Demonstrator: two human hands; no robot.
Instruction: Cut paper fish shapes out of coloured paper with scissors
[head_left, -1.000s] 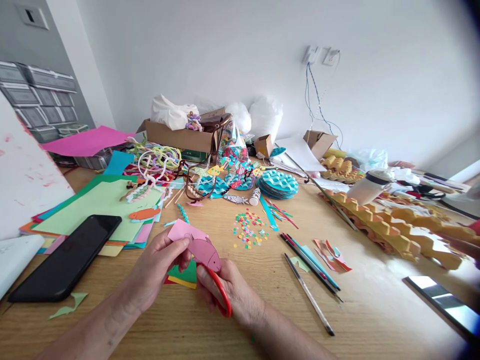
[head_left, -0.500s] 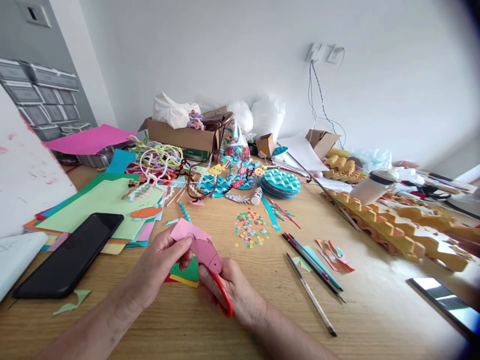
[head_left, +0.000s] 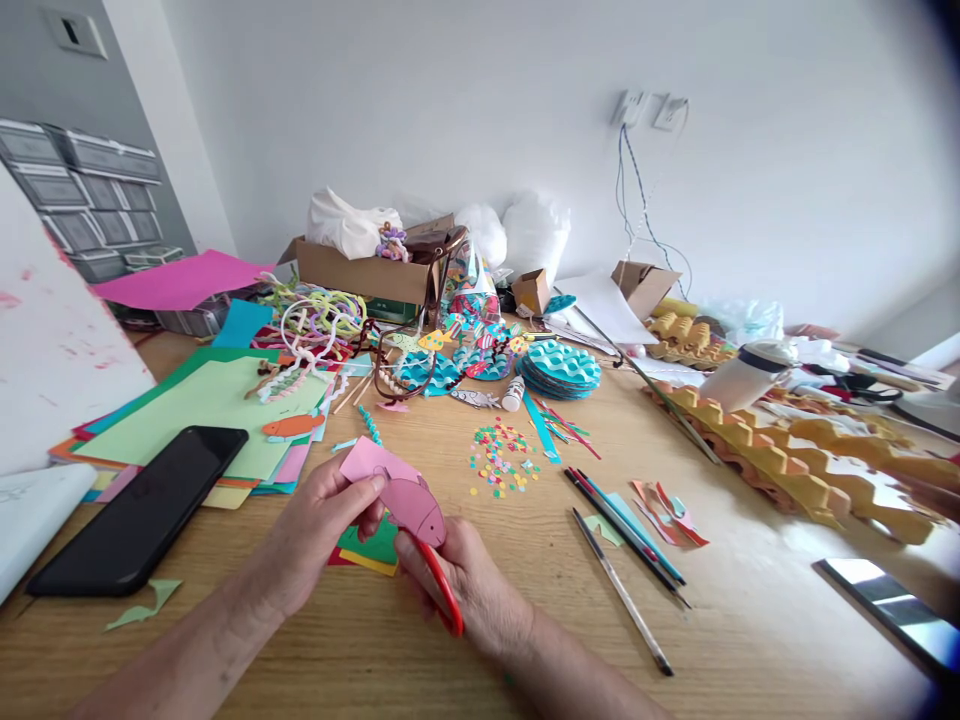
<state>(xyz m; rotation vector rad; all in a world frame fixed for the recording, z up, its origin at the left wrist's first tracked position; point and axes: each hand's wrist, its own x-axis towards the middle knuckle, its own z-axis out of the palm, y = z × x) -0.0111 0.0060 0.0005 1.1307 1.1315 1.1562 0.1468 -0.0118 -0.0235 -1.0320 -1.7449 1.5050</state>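
Pink paper (head_left: 421, 505) is pinched by the left hand (head_left: 326, 525) above the table (head_left: 352, 645); the right hand (head_left: 480, 575) grips red-handled scissors (head_left: 448, 594). Paper flex or angular drift (the cutting edges appear hidden beneath) could misdirect a cut across the fish drawing (head_left: 411, 500).

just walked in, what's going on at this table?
A person is cutting a fish shape from pink paper: the left hand holds the sheet, the right hand works red-handled scissors. The fish is partly cut out, with uncut paper by the tail. An orange paper fish lies on the paper stack to the left.
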